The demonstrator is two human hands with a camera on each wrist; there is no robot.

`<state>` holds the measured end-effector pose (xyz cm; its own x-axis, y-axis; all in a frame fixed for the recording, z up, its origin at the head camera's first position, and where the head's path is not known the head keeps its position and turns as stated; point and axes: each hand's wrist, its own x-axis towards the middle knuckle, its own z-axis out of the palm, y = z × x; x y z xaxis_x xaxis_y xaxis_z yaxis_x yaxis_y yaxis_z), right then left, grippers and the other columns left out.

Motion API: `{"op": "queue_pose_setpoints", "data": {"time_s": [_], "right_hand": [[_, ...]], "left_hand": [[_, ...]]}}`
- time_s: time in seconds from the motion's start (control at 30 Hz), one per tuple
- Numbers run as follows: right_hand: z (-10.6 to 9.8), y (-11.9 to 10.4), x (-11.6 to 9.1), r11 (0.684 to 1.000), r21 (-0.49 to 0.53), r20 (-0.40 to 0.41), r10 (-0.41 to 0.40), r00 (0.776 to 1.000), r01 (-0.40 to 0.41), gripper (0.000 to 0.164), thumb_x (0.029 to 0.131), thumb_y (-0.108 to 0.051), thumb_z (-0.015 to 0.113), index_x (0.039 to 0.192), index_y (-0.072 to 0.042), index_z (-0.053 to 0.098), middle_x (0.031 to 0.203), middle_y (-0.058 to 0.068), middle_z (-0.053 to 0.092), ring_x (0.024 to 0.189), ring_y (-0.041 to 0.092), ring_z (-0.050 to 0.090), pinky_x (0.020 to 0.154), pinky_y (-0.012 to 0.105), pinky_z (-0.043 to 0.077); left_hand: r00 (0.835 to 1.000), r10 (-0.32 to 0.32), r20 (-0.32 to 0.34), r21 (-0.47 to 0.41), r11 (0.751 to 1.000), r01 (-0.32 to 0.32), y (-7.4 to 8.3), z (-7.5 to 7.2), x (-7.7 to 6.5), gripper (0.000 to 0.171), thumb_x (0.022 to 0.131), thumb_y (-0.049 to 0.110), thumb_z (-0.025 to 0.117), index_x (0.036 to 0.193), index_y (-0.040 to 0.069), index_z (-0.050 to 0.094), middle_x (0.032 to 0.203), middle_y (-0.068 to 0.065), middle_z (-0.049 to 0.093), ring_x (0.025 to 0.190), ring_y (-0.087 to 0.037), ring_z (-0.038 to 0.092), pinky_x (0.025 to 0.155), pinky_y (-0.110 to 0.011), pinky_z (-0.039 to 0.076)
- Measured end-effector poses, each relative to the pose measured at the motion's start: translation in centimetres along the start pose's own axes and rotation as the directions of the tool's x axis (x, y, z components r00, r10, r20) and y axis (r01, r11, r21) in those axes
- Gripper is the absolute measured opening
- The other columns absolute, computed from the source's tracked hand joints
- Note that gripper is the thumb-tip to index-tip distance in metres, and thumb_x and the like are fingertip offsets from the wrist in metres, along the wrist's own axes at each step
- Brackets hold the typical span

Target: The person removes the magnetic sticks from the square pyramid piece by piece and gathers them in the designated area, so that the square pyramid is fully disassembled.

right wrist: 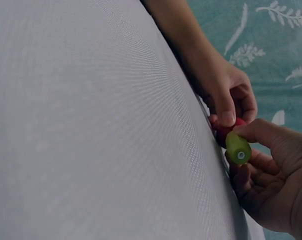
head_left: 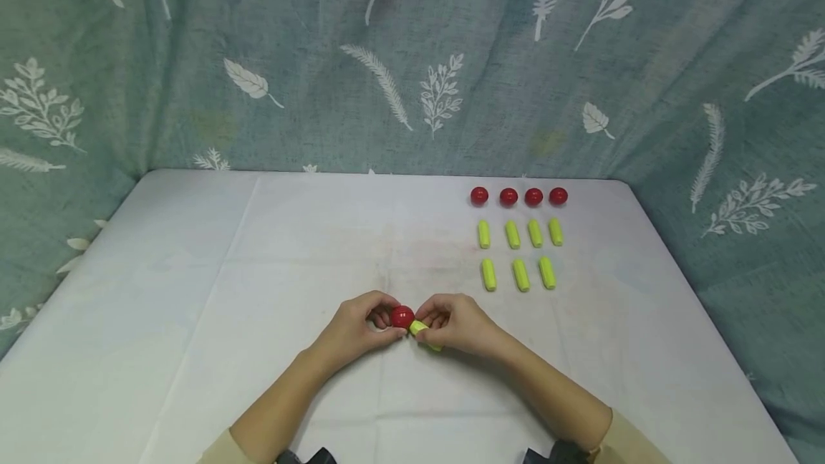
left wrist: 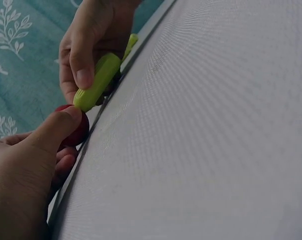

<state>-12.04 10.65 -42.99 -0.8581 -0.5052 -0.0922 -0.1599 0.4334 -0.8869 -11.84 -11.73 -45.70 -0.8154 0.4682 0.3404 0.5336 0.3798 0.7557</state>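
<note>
Near the front middle of the table, my left hand (head_left: 362, 326) pinches a shiny red ball (head_left: 402, 316) between thumb and fingers. My right hand (head_left: 460, 322) grips a short yellow-green stick (head_left: 420, 328), one end of which meets the ball's side. In the left wrist view the stick (left wrist: 97, 82) slants up and away from the red ball (left wrist: 77, 127), with the left thumb over the contact spot. The right wrist view shows the stick's free end (right wrist: 239, 152), which has a small pale hole. Whether the stick's tip goes into the ball is hidden.
At the back right of the white table (head_left: 290, 249), several red balls (head_left: 508, 197) lie in a row. Two rows of yellow-green sticks (head_left: 512, 234) lie in front of them. A blue-green leaf-patterned cloth (head_left: 309, 84) hangs behind and at the sides.
</note>
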Motion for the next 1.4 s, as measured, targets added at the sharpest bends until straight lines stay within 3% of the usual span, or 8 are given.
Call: {"op": "queue_pose_setpoints", "data": {"time_s": [0.27,0.57,0.8,1.0,1.1,1.27,1.4], "right_hand": [[0.1,0.2,0.3,0.998,0.050,0.032,0.042,0.999,-0.044,0.024,0.075,-0.010,0.076,0.095,-0.009,0.063,0.080,-0.001,0.062,0.071,0.010,0.057,0.061,0.019,0.048],[0.0,-0.1,0.4,0.999,0.035,0.059,0.004,0.998,-0.006,0.023,0.075,-0.009,0.076,0.094,-0.007,0.062,0.079,0.000,0.061,0.071,0.011,0.056,0.062,0.019,0.048],[-0.2,0.0,0.2,0.999,0.039,0.068,0.028,0.997,-0.030,0.026,0.074,-0.008,0.077,0.094,-0.004,0.062,0.079,0.002,0.060,0.071,0.012,0.055,0.062,0.019,0.047],[-0.4,0.2,-0.1,0.994,0.101,0.052,0.043,0.998,-0.048,0.032,0.074,-0.007,0.076,0.101,-0.003,0.061,0.080,0.002,0.062,0.070,0.010,0.055,0.060,0.018,0.047],[-0.4,0.4,-0.2,0.986,0.158,0.035,0.050,0.998,-0.055,0.032,0.077,-0.008,0.074,0.107,-0.004,0.061,0.083,0.002,0.062,0.070,0.011,0.055,0.059,0.019,0.046],[-0.9,0.5,-0.8,0.985,0.172,0.064,0.020,0.998,-0.030,0.028,0.085,-0.014,0.069,0.112,-0.008,0.064,0.089,0.002,0.062,0.073,0.013,0.055,0.058,0.022,0.047],[-1.6,0.4,-1.4,0.984,0.176,0.098,-0.019,0.995,0.002,0.026,0.089,-0.014,0.065,0.114,-0.008,0.063,0.094,0.005,0.061,0.070,0.016,0.056,0.060,0.025,0.048]], "left_hand": [[1.000,0.025,-0.012,0.013,1.000,-0.025,-0.1,-0.1,-0.4,0.035,0.074,0.015,0.082,0.102,0.007,0.063,0.085,0.005,0.064,0.071,-0.003,0.057,0.064,-0.020,0.051],[0.999,0.042,-0.025,0.020,0.999,-0.041,-0.2,-0.3,-0.5,0.035,0.071,0.012,0.083,0.100,0.008,0.064,0.085,0.004,0.065,0.070,-0.004,0.057,0.064,-0.020,0.051],[0.999,0.040,-0.004,0.007,0.999,-0.040,-0.2,-0.1,-0.3,0.035,0.072,0.013,0.082,0.100,0.006,0.063,0.086,0.002,0.066,0.071,-0.004,0.058,0.064,-0.020,0.051],[0.993,-0.096,-0.066,-0.057,0.994,0.092,-0.5,-0.4,-0.1,0.032,0.073,0.005,0.080,0.101,0.007,0.063,0.079,0.003,0.063,0.064,-0.004,0.058,0.061,-0.021,0.051],[0.984,-0.169,-0.060,-0.069,0.984,0.165,-0.5,-0.5,-0.1,0.033,0.075,0.008,0.079,0.104,0.010,0.063,0.078,0.004,0.062,0.063,-0.006,0.057,0.061,-0.021,0.051],[0.975,-0.220,-0.012,-0.076,0.973,0.218,-0.4,-0.5,0.1,0.035,0.079,0.022,0.078,0.108,0.012,0.062,0.082,0.003,0.062,0.066,-0.008,0.056,0.062,-0.020,0.048],[0.980,-0.201,-0.004,-0.072,0.977,0.200,-0.3,-0.5,0.5,0.037,0.080,0.025,0.076,0.111,0.013,0.061,0.088,0.003,0.064,0.069,-0.008,0.055,0.062,-0.020,0.047]]}}
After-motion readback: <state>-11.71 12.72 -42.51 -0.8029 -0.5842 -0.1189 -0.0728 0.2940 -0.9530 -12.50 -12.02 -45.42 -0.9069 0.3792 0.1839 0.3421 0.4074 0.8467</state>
